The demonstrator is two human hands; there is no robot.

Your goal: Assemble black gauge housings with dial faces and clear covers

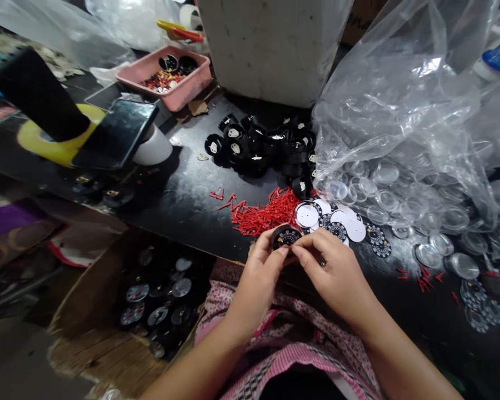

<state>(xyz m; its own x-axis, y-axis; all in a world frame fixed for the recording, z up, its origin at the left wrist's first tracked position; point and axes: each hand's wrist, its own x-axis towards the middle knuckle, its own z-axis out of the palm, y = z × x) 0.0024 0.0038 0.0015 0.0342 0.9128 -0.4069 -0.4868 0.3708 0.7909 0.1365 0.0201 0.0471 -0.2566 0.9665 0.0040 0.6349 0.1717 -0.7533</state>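
Note:
My left hand (pixel 263 260) is closed around a round black gauge (pixel 286 235) with a dial face, just above the table's front edge. Thumb and fingers of my right hand (pixel 327 256) pinch together at the near rim of that gauge. A bit of red, seemingly a small red pointer (pixel 289 248), shows at these fingertips, partly hidden. Right behind my hands lies a heap of red pointers (pixel 266 214). Beside it are printed dial discs (pixel 337 222), some with their white backs up. Black round housings (pixel 262 144) are piled farther back.
Clear round covers (pixel 383 194) spill from a plastic bag (pixel 400 111) at right. A pink tray (pixel 179 83) of small parts stands back left, near a phone (pixel 116 133) and yellow tape roll (pixel 58 136). Below left, a cardboard box (pixel 83 311) holds several gauges.

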